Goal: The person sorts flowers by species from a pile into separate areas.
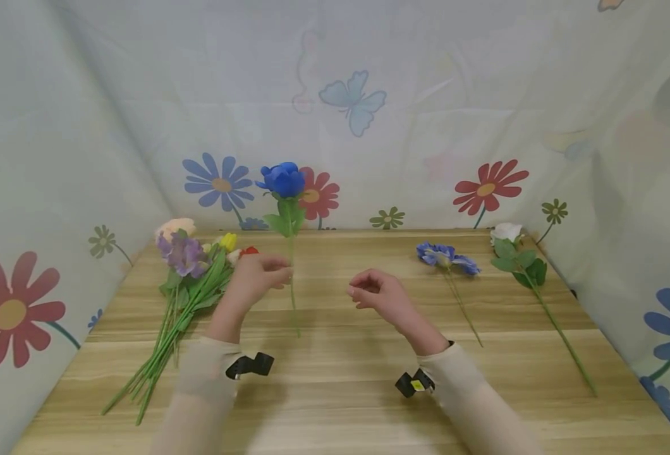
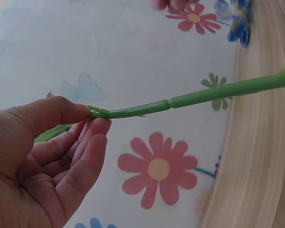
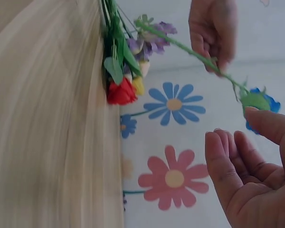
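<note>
Above the middle of the wooden table (image 1: 369, 379), the left hand (image 1: 258, 272) pinches the thin green stem of an artificial blue rose (image 1: 282, 179), keeping it upright so the bloom stays high. The right hand (image 1: 377, 292) hovers near, loosely curled, holding nothing. A bunch of mixed artificial flowers (image 1: 189, 278) lies along the left edge.

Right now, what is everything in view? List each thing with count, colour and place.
blue rose: one, blue head on green stem, held upright above the table centre-left
flower bunch: one, mixed purple, peach, yellow and red, lying at the table's left
blue flower: one, lying right of centre
white rose: one, lying at the far right
table: one, light wood
backdrop cloth: pale, flower print, around the table
left hand: pinches the blue rose's stem
right hand: holds nothing, fingers loosely curled
</note>
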A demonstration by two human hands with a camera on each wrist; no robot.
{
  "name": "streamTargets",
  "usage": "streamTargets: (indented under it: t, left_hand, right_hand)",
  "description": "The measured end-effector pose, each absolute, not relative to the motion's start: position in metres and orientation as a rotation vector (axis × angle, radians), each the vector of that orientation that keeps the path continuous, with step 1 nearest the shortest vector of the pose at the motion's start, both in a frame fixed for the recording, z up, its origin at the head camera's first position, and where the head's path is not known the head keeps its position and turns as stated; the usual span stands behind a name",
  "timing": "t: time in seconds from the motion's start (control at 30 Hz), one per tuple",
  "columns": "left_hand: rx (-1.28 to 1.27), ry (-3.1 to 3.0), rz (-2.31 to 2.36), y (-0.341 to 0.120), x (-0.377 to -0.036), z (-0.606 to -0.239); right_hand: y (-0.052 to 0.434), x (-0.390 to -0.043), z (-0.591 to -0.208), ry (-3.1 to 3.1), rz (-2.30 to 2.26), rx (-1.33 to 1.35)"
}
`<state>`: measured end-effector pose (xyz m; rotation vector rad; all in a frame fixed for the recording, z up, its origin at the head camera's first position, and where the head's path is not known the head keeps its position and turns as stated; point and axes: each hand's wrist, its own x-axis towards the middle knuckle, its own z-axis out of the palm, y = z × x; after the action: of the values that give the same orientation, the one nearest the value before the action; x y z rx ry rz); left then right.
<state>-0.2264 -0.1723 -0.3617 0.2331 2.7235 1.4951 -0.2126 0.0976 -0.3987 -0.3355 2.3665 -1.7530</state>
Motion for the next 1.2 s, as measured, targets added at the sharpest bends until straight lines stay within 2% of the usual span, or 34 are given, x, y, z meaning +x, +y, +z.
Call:
streamTargets:
  t: [0.43, 1.2]
  left_hand:
    - [0.196, 2.623, 1.585, -0.133, -0.228, -0.368]
    - [0.245, 2.601, 1.587, -0.111, -0.227, -0.368]
  right_hand:
    - [0.06, -0.208, -0.412, 2.328, -1.785, -0.381]
    - [0.065, -0.209, -0.414, 2.364, -1.851, -0.328]
